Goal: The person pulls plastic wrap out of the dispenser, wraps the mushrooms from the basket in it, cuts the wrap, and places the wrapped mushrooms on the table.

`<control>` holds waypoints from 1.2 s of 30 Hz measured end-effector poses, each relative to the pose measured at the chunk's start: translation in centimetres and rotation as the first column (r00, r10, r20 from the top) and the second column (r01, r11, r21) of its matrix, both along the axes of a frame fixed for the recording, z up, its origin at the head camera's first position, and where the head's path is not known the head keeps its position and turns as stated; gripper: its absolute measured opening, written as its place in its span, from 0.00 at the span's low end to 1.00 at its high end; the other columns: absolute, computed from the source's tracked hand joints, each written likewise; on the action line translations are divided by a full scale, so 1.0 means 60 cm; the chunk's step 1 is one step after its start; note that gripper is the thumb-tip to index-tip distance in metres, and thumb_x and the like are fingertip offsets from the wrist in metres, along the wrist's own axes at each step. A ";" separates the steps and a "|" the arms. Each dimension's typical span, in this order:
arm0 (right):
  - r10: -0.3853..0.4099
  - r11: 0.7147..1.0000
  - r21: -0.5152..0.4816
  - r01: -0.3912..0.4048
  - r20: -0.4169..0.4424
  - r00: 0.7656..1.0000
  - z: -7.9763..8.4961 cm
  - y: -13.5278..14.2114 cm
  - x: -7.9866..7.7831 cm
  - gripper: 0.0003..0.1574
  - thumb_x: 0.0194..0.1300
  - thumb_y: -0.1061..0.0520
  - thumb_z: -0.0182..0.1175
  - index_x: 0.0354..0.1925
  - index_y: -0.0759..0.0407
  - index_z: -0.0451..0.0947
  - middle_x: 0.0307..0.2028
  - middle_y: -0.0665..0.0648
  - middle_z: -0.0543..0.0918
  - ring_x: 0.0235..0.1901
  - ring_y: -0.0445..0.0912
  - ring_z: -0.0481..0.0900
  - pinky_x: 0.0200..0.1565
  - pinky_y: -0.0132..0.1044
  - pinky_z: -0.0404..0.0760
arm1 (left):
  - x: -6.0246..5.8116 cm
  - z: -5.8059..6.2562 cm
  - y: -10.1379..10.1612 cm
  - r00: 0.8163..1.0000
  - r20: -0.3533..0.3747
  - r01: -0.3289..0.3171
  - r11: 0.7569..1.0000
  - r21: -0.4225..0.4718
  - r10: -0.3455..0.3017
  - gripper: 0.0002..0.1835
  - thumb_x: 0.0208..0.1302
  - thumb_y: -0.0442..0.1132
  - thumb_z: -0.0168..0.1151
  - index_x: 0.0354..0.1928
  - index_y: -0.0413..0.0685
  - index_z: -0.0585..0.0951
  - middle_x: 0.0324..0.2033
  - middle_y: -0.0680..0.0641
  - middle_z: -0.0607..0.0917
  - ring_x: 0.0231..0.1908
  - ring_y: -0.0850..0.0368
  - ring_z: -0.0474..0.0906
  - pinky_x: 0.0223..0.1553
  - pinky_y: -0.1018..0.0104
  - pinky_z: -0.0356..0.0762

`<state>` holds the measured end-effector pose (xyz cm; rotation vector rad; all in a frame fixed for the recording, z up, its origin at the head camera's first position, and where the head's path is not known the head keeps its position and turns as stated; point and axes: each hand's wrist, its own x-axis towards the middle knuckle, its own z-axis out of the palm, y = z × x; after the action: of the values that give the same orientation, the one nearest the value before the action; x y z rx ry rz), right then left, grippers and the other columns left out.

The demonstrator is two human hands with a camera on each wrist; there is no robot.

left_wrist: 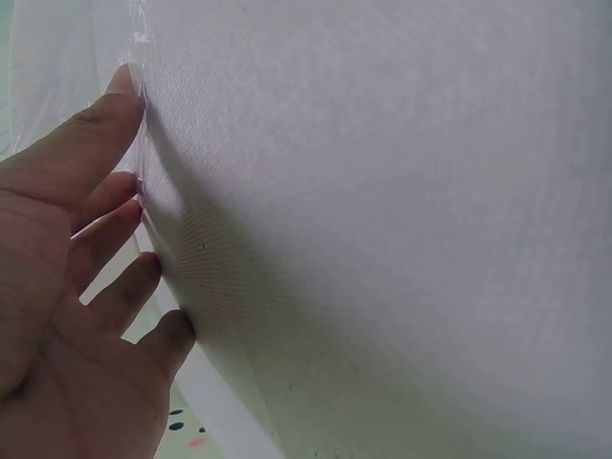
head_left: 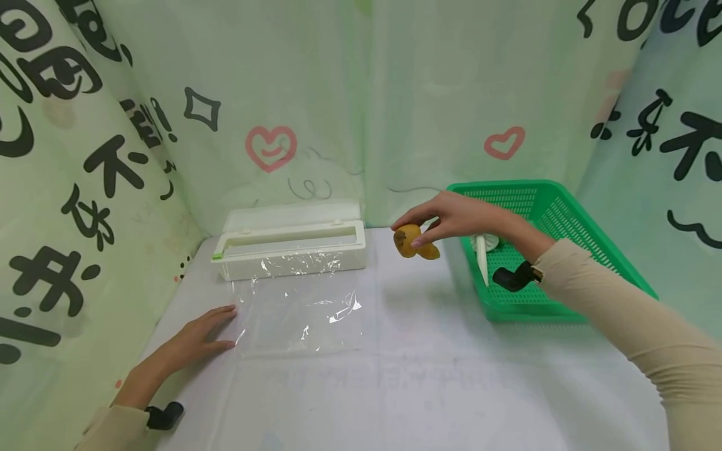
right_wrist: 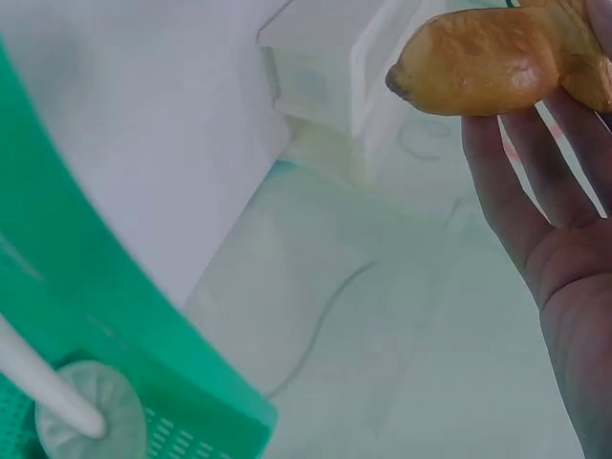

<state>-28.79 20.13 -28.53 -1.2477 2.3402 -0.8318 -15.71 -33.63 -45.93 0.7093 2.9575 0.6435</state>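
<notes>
White table [head_left: 440,382]: right hand [head_left: 454,216] pinches knobbly root [head_left: 406,242] above it, between box [head_left: 293,265] and basket [head_left: 536,312]; left hand [head_left: 194,338], fingers spread, lies at the edge of clear film [head_left: 299,319], which could wrinkle if dragged.

- A knobby, yellow-brown root [head_left: 406,240], ginger-like and glossy in places, is pinched in the right grip [head_left: 454,216] above the worktop [head_left: 429,376]; one end of its main lobe is dark (a smaller lobe juts off beside it).
- Clear plastic film [head_left: 310,319], shiny along its creases, lies spread on the worktop, its left edge by the fingertips of the left grip [head_left: 194,338].
- The long, off-white film dispenser [head_left: 284,235] stands behind, film running over its front.
</notes>
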 end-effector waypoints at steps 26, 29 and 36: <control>0.107 0.991 -0.069 -0.111 -0.062 0.992 -0.034 -0.151 -0.001 0.28 0.65 0.52 0.71 0.62 0.55 0.81 0.47 0.50 0.88 0.47 0.41 0.86 0.49 0.33 0.85 | -0.007 -0.003 -0.003 0.997 0.075 -0.021 1.000 0.020 0.020 0.36 0.61 0.42 0.73 0.66 0.30 0.72 0.67 0.29 0.71 0.66 0.26 0.65 0.63 0.33 0.67; 0.130 0.988 -0.075 -0.135 -0.070 0.989 -0.043 -0.171 -0.002 0.28 0.65 0.53 0.71 0.62 0.57 0.81 0.47 0.50 0.88 0.48 0.41 0.85 0.48 0.32 0.85 | -0.007 0.001 -0.002 0.995 0.102 -0.025 0.999 0.028 0.022 0.37 0.62 0.43 0.72 0.67 0.30 0.71 0.68 0.28 0.70 0.67 0.25 0.64 0.63 0.32 0.65; 0.162 0.986 -0.027 -0.166 -0.113 0.980 -0.068 -0.213 0.000 0.28 0.66 0.50 0.70 0.62 0.54 0.81 0.48 0.49 0.87 0.49 0.39 0.84 0.48 0.29 0.83 | -0.007 0.000 0.000 0.998 0.066 -0.008 1.000 0.028 0.006 0.36 0.62 0.41 0.72 0.66 0.29 0.72 0.67 0.28 0.71 0.66 0.25 0.65 0.62 0.32 0.66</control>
<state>-28.79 7.33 -32.59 -1.5144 2.2767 -0.7717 -16.12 -33.64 -45.94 0.6660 2.8977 0.6961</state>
